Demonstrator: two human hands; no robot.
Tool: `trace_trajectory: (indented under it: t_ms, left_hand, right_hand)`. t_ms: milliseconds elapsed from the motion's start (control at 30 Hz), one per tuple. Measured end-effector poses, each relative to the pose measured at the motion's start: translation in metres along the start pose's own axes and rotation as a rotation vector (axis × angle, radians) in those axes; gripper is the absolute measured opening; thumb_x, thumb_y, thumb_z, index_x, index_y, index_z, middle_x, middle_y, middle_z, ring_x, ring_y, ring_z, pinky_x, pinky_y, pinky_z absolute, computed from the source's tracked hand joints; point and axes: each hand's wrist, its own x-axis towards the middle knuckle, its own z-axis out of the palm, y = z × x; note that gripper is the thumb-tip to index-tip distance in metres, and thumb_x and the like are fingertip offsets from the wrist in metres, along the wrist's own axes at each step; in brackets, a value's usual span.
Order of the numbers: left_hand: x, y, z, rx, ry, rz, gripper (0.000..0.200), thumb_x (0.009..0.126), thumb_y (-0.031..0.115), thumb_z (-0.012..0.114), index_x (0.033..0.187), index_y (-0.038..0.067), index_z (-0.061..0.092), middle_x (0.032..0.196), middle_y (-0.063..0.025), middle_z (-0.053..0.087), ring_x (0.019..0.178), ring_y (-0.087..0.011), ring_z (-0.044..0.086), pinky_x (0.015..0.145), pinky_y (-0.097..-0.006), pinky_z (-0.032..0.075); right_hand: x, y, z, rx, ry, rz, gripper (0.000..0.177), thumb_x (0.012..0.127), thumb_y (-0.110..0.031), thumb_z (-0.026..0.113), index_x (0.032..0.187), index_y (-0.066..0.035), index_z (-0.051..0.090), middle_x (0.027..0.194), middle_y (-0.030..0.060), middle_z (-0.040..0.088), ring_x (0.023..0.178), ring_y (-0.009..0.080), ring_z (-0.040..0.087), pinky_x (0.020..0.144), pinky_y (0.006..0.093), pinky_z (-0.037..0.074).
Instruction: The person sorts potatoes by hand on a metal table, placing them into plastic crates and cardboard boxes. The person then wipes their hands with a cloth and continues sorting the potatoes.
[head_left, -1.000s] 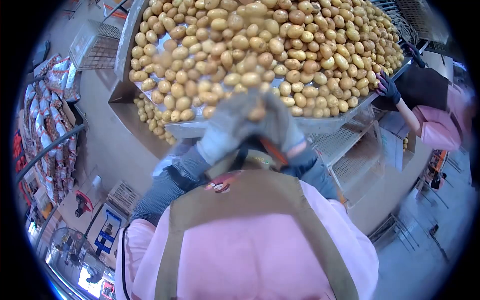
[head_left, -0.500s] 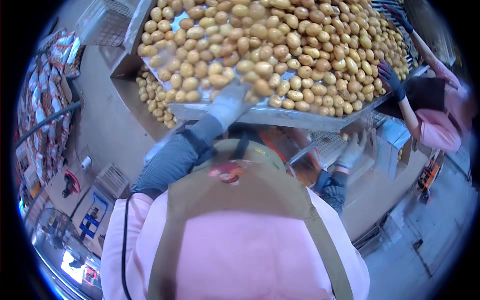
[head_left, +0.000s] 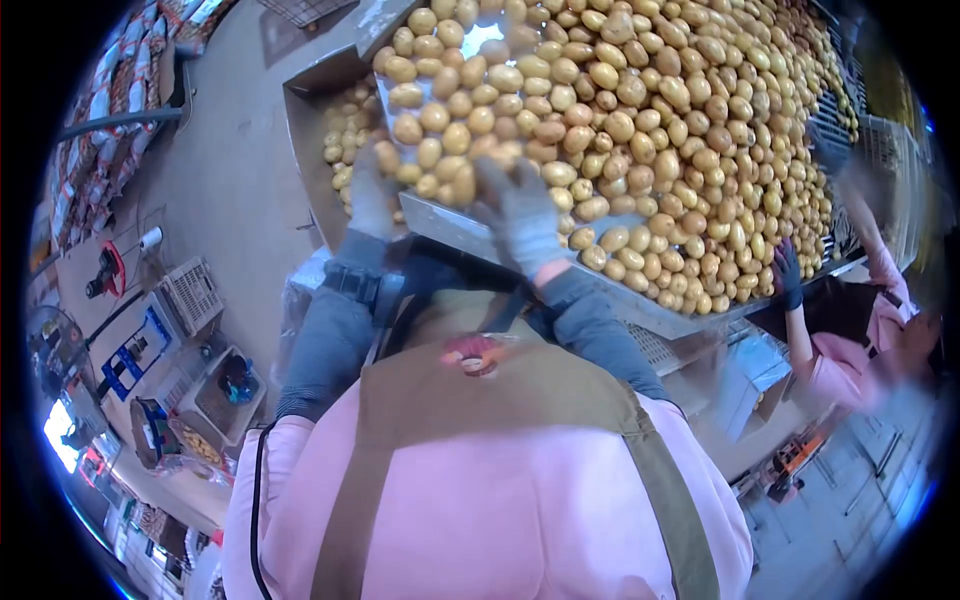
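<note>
Yellow-brown potatoes (head_left: pixel 640 120) cover a metal sorting table (head_left: pixel 650 312) in front of me. My right hand (head_left: pixel 522 212), in a pale grey glove, is at the near rim with its fingers apart, touching some blurred potatoes. At the table's left corner is my left hand (head_left: pixel 370 205), gloved too, beside the outermost potatoes; motion smears its fingers. A small group of potatoes (head_left: pixel 440 165) lies between my two hands. Below the left corner, more potatoes (head_left: pixel 345 135) sit in a bin (head_left: pixel 310 150).
At the right, a co-worker in pink (head_left: pixel 850 365) has a dark-gloved hand (head_left: pixel 788 272) at the potatoes, and another arm reaches farther up. Filled sacks (head_left: pixel 110 120) are stacked at the left. A grey crate (head_left: pixel 190 295) stands on the floor.
My right hand has come up from below the table to the potatoes at the rim. My left hand has moved left to the corner. The view has shifted.
</note>
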Motion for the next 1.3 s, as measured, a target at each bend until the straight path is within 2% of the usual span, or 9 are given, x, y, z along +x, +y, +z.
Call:
trace_trajectory:
  t_ms: [100,333,400,633,667,867,1033,1133,1300]
  left_hand:
    - [0.079,-0.072,-0.033,0.936,-0.036,0.561,0.043,0.107,0.011,0.037,0.150,0.004,0.039,0.141,-0.0119,0.053,0.125,-0.0280,0.056,0.106,-0.0360,0.046]
    - [0.072,0.049,-0.002,-0.064,-0.343,-0.046,0.047,0.106,0.028,0.049,0.144,0.001,0.048,0.143,-0.0063,0.051,0.125,-0.0149,0.050,0.106,-0.0288,0.042]
    - [0.091,0.040,-0.002,0.086,-0.316,0.031,0.054,0.107,0.036,0.046,0.147,0.000,0.047,0.147,-0.0078,0.050,0.134,-0.0159,0.045,0.114,-0.0279,0.034]
    - [0.126,0.046,0.011,0.458,-0.291,-0.005,0.047,0.107,0.035,0.048,0.138,-0.001,0.054,0.140,-0.0130,0.056,0.129,-0.0223,0.050,0.111,-0.0306,0.037]
    - [0.142,0.024,-0.005,0.886,-0.337,0.415,0.042,0.105,0.028,0.050,0.133,-0.003,0.055,0.135,-0.0156,0.058,0.126,-0.0261,0.052,0.108,-0.0311,0.040]
    - [0.088,0.011,-0.022,0.220,-0.422,0.252,0.043,0.100,0.021,0.055,0.138,0.000,0.052,0.137,-0.0097,0.057,0.125,-0.0222,0.054,0.106,-0.0339,0.044]
    - [0.069,0.075,0.006,0.120,-0.315,-0.006,0.041,0.107,0.026,0.044,0.140,0.003,0.052,0.138,-0.0092,0.055,0.127,-0.0170,0.050,0.108,-0.0308,0.041]
    - [0.102,0.077,0.008,0.067,-0.278,-0.159,0.051,0.105,0.038,0.049,0.144,0.005,0.048,0.135,-0.0060,0.055,0.121,-0.0198,0.055,0.094,-0.0303,0.050]
    - [0.146,0.042,0.017,0.488,-0.193,0.181,0.040,0.103,0.032,0.054,0.132,0.006,0.057,0.126,-0.0084,0.058,0.118,-0.0212,0.056,0.091,-0.0336,0.052]
  right_hand:
    - [0.049,-0.010,0.022,-0.003,-0.015,-0.167,0.056,0.082,-0.021,0.072,0.135,-0.025,0.055,0.122,0.0177,0.056,0.103,0.0357,0.062,0.082,0.0442,0.054]
    - [0.177,0.004,0.005,-0.214,0.030,-0.241,0.039,0.089,-0.048,0.065,0.120,-0.025,0.069,0.124,0.0128,0.061,0.114,0.0347,0.059,0.096,0.0475,0.047]
    - [0.224,0.021,0.006,-0.139,0.409,-0.365,0.044,0.089,-0.055,0.064,0.121,-0.026,0.072,0.131,0.0132,0.062,0.125,0.0347,0.053,0.105,0.0495,0.041]
    - [0.161,-0.036,0.034,-0.278,0.082,-0.457,0.041,0.086,-0.044,0.067,0.118,-0.018,0.067,0.124,0.0087,0.061,0.123,0.0342,0.052,0.104,0.0520,0.040]
    - [0.129,-0.046,0.023,-0.136,-0.049,-0.414,0.038,0.082,-0.033,0.071,0.118,-0.018,0.066,0.120,0.0080,0.061,0.119,0.0334,0.053,0.099,0.0509,0.042]
    - [0.024,-0.028,0.040,0.009,-0.058,-0.325,0.049,0.074,-0.012,0.070,0.122,-0.010,0.062,0.126,0.0105,0.059,0.112,0.0327,0.058,0.092,0.0457,0.046]
    - [0.130,-0.013,0.047,-0.046,0.116,-0.664,0.056,0.076,-0.014,0.069,0.130,-0.015,0.059,0.122,0.0113,0.062,0.104,0.0340,0.060,0.087,0.0463,0.046]
    - [0.234,-0.008,0.007,-0.217,0.275,-0.299,0.032,0.078,-0.024,0.070,0.107,-0.010,0.064,0.111,0.0157,0.060,0.104,0.0347,0.058,0.086,0.0529,0.045]
    - [0.294,-0.012,-0.003,-0.324,0.293,-0.300,0.043,0.083,-0.038,0.066,0.120,-0.018,0.062,0.126,0.0085,0.060,0.119,0.0363,0.053,0.101,0.0486,0.042]
